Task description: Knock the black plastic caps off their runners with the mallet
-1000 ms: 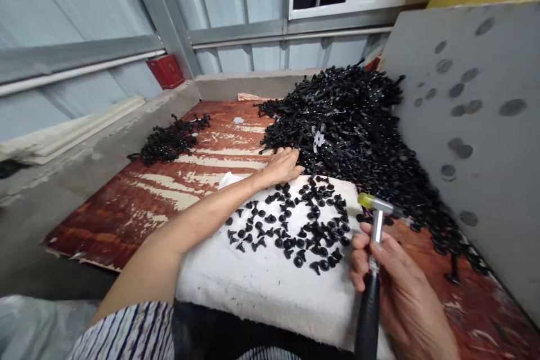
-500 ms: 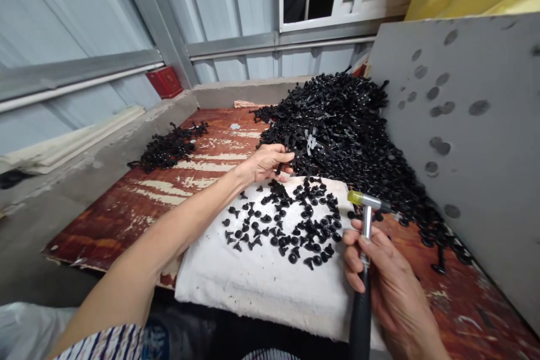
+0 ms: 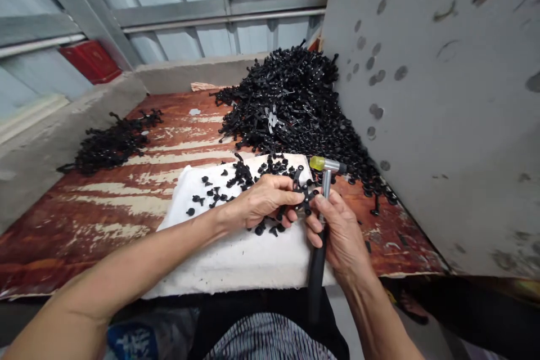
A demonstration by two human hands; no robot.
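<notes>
My left hand (image 3: 274, 199) pinches a black plastic part with several short arms (image 3: 306, 196) above the white cloth pad (image 3: 236, 264). Close beside it, my right hand (image 3: 337, 225) is wrapped round a small hammer (image 3: 326, 185) with a yellow face on one end of its metal head and a dark grip. The hammer stands nearly upright in the palm, and the right fingertips are at the edge of the black part; whether they grip it I cannot tell. Small black button-headed pieces (image 3: 215, 196) lie scattered on the pad, some hidden behind my left hand.
A large heap of black plastic parts (image 3: 291, 101) rises behind the pad, against a spotted grey board (image 3: 422, 124) on the right. A smaller black pile (image 3: 112, 143) lies on the worn red-brown tabletop (image 3: 105, 202). A red box (image 3: 90, 62) sits on the back ledge.
My left hand has come from the heap's edge to my right hand, now with a many-armed black part in it. The hammer stays in my right hand. The view has turned right and downward.
</notes>
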